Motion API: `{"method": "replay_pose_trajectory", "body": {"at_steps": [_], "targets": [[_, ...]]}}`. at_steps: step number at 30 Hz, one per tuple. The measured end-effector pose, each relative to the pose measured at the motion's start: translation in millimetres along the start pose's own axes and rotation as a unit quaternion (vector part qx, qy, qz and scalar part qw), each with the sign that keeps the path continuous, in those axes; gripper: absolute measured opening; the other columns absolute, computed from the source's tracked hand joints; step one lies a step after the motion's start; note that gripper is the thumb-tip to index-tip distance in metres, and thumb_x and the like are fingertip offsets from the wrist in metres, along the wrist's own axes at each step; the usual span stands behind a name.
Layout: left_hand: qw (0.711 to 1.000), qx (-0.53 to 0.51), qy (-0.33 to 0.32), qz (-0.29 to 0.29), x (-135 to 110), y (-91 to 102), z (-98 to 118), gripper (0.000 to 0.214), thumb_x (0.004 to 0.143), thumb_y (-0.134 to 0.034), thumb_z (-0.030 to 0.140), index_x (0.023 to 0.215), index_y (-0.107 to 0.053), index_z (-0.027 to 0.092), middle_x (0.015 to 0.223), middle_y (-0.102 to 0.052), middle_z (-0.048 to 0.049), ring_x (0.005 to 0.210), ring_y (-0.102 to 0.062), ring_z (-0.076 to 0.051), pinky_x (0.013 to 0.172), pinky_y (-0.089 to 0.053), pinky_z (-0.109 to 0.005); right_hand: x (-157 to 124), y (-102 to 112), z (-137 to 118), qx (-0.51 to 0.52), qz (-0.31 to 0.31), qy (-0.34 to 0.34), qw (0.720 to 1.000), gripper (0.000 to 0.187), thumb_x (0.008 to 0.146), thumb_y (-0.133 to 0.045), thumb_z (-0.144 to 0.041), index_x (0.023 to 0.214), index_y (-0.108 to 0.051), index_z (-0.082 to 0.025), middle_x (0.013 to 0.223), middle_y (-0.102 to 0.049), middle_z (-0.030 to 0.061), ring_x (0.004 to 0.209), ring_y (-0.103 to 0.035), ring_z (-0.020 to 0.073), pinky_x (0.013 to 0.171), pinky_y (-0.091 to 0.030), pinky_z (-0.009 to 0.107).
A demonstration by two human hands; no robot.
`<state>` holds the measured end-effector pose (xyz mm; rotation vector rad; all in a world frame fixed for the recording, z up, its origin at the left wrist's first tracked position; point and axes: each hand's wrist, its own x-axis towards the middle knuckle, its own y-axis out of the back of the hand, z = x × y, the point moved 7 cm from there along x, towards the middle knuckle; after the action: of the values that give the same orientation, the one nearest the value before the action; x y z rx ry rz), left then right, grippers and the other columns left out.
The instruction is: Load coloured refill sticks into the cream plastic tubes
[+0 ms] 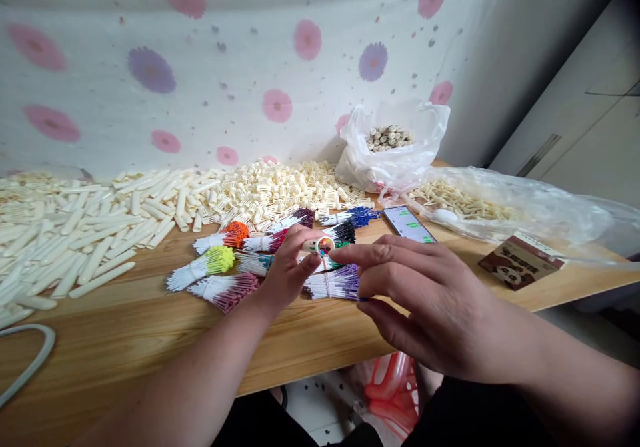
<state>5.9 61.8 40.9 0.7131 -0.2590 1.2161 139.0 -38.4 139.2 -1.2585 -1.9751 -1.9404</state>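
While the left hand (pixel 287 270) pinches a part-filled white pen barrel (pixel 315 244), the right hand (pixel 425 300) sits half-open at the purple refill bundle (pixel 333 284), can't tell if it's holding 1, so next up looks like careful threading.

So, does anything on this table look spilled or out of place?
Nothing looks damaged. The cream plastic tubes lie in a loose heap across the wooden table, and a lit smartphone sits oddly beside the bundles of coloured refills.
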Motion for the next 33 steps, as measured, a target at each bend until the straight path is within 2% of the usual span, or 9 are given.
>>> {"method": "replay_pose_trajectory", "body": {"at_steps": [7,13,18,20,23,25,27,29,33], "targets": [[0.999,0.008,-0.044,-0.003,0,-0.7,2,0.038,0.085,-0.049,0.053,0.1,-0.062,0.021,0.094,-0.055,-0.0056,0.093,-0.05,-0.021,0.083,-0.04,-0.034,4,-6,2,-0.009,-0.01,-0.016,1.0,0.009,0.086,-0.047,-0.013,0.085,-0.053,-0.019,0.094,-0.068,0.0102,0.086,-0.064,0.0188,0.073,-0.053,0.032],[0.999,0.005,-0.05,-0.02,0,-2.5,1,0.034,0.085,-0.052,0.051,0.097,-0.064,0.021,0.092,-0.055,-0.0055,0.091,-0.05,-0.02,0.082,-0.04,-0.034,4,-10,3,-0.027,-0.015,-0.023,0.999,0.01,0.085,-0.048,-0.012,0.084,-0.055,-0.02,0.09,-0.068,0.0092,0.086,-0.064,0.0197,0.072,-0.054,0.033],[0.999,-0.008,-0.039,-0.022,0,-3.6,1,0.037,0.083,-0.052,0.054,0.093,-0.065,0.021,0.09,-0.054,-0.0054,0.089,-0.049,-0.021,0.08,-0.04,-0.034,2,-3,3,-0.01,-0.001,-0.024,1.0,0.01,0.085,-0.049,-0.013,0.085,-0.055,-0.021,0.093,-0.068,0.0091,0.087,-0.065,0.0198,0.073,-0.054,0.033],[0.999,-0.016,-0.035,-0.022,1,-4.4,2,0.037,0.082,-0.052,0.055,0.09,-0.066,0.021,0.087,-0.055,-0.0051,0.086,-0.049,-0.02,0.079,-0.04,-0.034,1,5,5,0.021,0.028,-0.034,0.999,0.01,0.085,-0.05,-0.013,0.087,-0.056,-0.021,0.093,-0.067,0.008,0.085,-0.064,0.0182,0.073,-0.054,0.031],[0.999,-0.032,-0.023,-0.016,2,-5.2,2,0.04,0.081,-0.052,0.057,0.088,-0.066,0.021,0.082,-0.055,-0.0049,0.083,-0.049,-0.02,0.077,-0.039,-0.034,-4,21,11,0.066,0.125,-0.066,0.988,0.011,0.085,-0.053,-0.013,0.09,-0.057,-0.023,0.083,-0.065,0.0047,0.079,-0.064,0.0166,0.07,-0.055,0.029],[0.999,-0.05,-0.013,-0.01,2,-5.2,-1,0.041,0.079,-0.053,0.058,0.087,-0.067,0.021,0.082,-0.055,-0.005,0.082,-0.049,-0.02,0.077,-0.039,-0.033,-9,30,12,0.071,0.193,-0.084,0.975,0.014,0.085,-0.055,-0.012,0.091,-0.057,-0.024,0.08,-0.065,0.0034,0.076,-0.064,0.0169,0.069,-0.055,0.03],[0.997,-0.073,-0.009,-0.006,1,-5.1,-4,0.041,0.078,-0.055,0.058,0.087,-0.067,0.02,0.084,-0.055,-0.0053,0.084,-0.049,-0.02,0.078,-0.039,-0.033,-13,35,9,0.057,0.22,-0.083,0.97,0.016,0.084,-0.056,-0.011,0.092,-0.059,-0.025,0.08,-0.067,0.0036,0.077,-0.066,0.0174,0.07,-0.056,0.03],[0.996,-0.088,-0.011,-0.001,1,-4.4,-6,0.039,0.078,-0.057,0.057,0.087,-0.066,0.021,0.086,-0.055,-0.0054,0.086,-0.049,-0.02,0.079,-0.039,-0.033,-14,38,1,0.034,0.215,-0.068,0.974,0.014,0.085,-0.055,-0.013,0.092,-0.06,-0.025,0.08,-0.068,0.0044,0.076,-0.066,0.0175,0.07,-0.056,0.029],[0.997,-0.074,-0.005,0.011,0,-2.4,-6,0.038,0.077,-0.058,0.057,0.085,-0.066,0.02,0.085,-0.056,-0.0057,0.086,-0.049,-0.021,0.081,-0.039,-0.034,-13,41,-9,-0.014,0.145,-0.068,0.987,0.01,0.087,-0.053,-0.02,0.089,-0.063,-0.023,0.077,-0.07,0.0045,0.073,-0.068,0.0161,0.067,-0.058,0.024]]}}
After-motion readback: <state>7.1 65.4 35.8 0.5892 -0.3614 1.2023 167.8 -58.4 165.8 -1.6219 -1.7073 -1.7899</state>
